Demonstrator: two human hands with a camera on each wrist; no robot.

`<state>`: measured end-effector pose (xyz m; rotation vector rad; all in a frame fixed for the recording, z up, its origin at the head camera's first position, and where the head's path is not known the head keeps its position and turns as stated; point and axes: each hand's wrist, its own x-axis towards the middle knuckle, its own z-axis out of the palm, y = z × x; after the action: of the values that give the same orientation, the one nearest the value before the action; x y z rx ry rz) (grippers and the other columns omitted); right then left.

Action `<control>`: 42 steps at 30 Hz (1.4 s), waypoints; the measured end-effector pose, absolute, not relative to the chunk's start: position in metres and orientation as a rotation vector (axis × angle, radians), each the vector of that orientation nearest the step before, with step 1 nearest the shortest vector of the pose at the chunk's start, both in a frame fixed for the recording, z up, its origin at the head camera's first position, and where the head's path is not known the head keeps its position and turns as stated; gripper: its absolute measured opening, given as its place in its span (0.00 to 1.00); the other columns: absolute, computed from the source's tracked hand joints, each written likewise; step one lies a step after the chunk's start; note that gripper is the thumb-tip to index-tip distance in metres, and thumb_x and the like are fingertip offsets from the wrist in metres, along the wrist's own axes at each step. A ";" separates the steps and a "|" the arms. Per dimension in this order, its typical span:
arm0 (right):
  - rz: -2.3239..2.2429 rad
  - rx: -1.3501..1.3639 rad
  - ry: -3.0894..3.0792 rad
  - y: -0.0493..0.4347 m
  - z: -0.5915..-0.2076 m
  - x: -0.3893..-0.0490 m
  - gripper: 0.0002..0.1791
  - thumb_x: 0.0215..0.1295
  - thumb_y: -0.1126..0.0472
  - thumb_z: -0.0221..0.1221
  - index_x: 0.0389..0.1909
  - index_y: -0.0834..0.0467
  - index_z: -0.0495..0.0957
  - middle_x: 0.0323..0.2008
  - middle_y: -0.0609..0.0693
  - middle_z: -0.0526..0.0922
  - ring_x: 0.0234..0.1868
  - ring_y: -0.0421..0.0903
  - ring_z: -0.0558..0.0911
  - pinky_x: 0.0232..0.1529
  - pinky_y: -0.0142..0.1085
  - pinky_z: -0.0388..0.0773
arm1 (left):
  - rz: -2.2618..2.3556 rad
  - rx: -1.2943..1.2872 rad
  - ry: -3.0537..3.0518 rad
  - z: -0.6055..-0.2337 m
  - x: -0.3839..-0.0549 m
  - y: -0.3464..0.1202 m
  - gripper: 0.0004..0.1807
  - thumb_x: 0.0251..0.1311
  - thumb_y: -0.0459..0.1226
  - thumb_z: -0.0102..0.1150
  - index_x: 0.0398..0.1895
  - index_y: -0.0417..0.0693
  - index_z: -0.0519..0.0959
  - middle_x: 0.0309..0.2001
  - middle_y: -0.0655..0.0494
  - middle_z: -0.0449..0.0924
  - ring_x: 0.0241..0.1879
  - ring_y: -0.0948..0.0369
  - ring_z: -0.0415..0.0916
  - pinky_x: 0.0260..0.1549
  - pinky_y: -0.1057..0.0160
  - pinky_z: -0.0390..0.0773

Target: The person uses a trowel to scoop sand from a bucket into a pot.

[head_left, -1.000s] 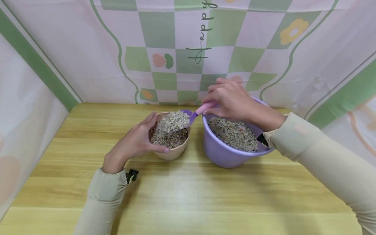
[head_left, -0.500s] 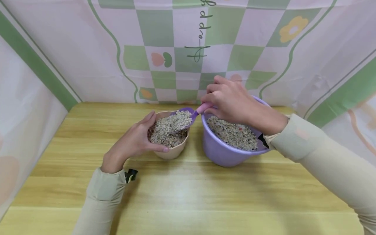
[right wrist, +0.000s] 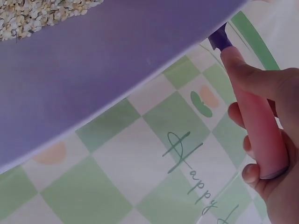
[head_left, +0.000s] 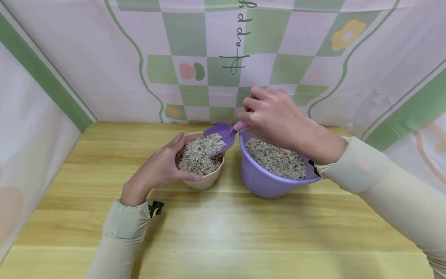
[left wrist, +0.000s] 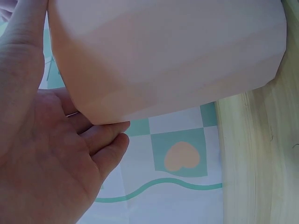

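My left hand [head_left: 158, 166] curves round the side of a beige faceted flower pot [head_left: 205, 182], thumb along its front rim and fingers behind; the pot's wall [left wrist: 168, 56] fills the top of the left wrist view. Gravel [head_left: 198, 155] heaps inside the pot. In my right hand [head_left: 275, 114] is a small shovel, its pink handle [right wrist: 257, 121] wrapped by the fingers in the right wrist view. Its purple blade [head_left: 226, 135] tilts down over the pot's right rim, some gravel on its lower part. Behind the right wrist stands a purple bucket [head_left: 256, 174].
More gravel [head_left: 278, 161], with one red bit, lies in the bucket. The wood-grain table [head_left: 216, 236] stretches in front of both containers. A checkered cloth backdrop [head_left: 224, 69] rises close behind them.
The shovel has tipped over, baring more of its purple blade as gravel slides into the pot, where the heap has grown. My left hand and the pot stay put.
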<state>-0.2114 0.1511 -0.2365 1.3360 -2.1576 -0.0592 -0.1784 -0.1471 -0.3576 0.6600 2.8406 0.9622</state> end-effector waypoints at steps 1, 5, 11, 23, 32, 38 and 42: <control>-0.067 1.337 -2.137 0.151 -0.236 -0.211 0.14 0.63 0.52 0.67 0.29 0.60 0.86 0.24 0.53 0.80 0.28 0.52 0.71 0.21 0.40 0.71 | 0.966 0.667 2.841 -0.358 -0.178 -0.147 0.73 0.34 0.69 0.73 0.79 0.40 0.50 0.78 0.41 0.46 0.72 0.43 0.56 0.69 0.47 0.62; -0.079 1.328 -2.091 0.152 -0.235 -0.209 0.16 0.65 0.51 0.64 0.29 0.61 0.85 0.25 0.55 0.81 0.28 0.53 0.71 0.24 0.39 0.73 | 0.986 0.689 2.843 -0.357 -0.179 -0.147 0.70 0.34 0.68 0.74 0.79 0.45 0.54 0.78 0.41 0.48 0.71 0.41 0.58 0.67 0.45 0.65; -0.039 1.290 -2.046 0.157 -0.235 -0.209 0.15 0.63 0.51 0.67 0.27 0.60 0.84 0.25 0.54 0.81 0.28 0.53 0.73 0.26 0.42 0.76 | 0.986 0.681 2.841 -0.356 -0.178 -0.146 0.71 0.33 0.68 0.75 0.79 0.45 0.53 0.78 0.39 0.47 0.72 0.40 0.57 0.68 0.44 0.63; 0.115 1.154 -2.182 0.186 -0.231 -0.209 0.08 0.57 0.57 0.72 0.34 0.57 0.87 0.31 0.54 0.85 0.35 0.55 0.75 0.26 0.47 0.77 | 0.964 0.681 2.852 -0.355 -0.177 -0.145 0.71 0.34 0.68 0.75 0.78 0.41 0.54 0.77 0.39 0.47 0.72 0.41 0.57 0.67 0.45 0.64; 0.173 1.051 -2.263 0.216 -0.227 -0.206 0.15 0.46 0.66 0.73 0.39 0.57 0.88 0.31 0.55 0.85 0.35 0.55 0.75 0.29 0.48 0.73 | 0.955 0.649 2.841 -0.355 -0.177 -0.146 0.73 0.34 0.69 0.74 0.78 0.40 0.51 0.78 0.41 0.46 0.74 0.44 0.53 0.70 0.46 0.61; 0.175 1.006 -2.280 0.233 -0.228 -0.202 0.17 0.44 0.65 0.74 0.40 0.58 0.89 0.29 0.55 0.84 0.35 0.55 0.74 0.28 0.48 0.72 | 0.954 0.655 2.847 -0.356 -0.177 -0.146 0.72 0.33 0.70 0.73 0.78 0.40 0.52 0.78 0.40 0.47 0.73 0.43 0.54 0.69 0.46 0.61; 0.186 0.997 -2.268 0.244 -0.229 -0.201 0.14 0.43 0.63 0.75 0.35 0.59 0.89 0.30 0.55 0.85 0.34 0.54 0.73 0.29 0.45 0.69 | 0.957 0.663 2.846 -0.356 -0.178 -0.145 0.72 0.33 0.70 0.73 0.78 0.40 0.52 0.78 0.39 0.48 0.73 0.43 0.54 0.69 0.46 0.61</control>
<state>-0.2012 0.2444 -0.2288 0.9966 -2.2676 0.1862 -0.1778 -0.1451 -0.3558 0.6634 2.8457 0.9570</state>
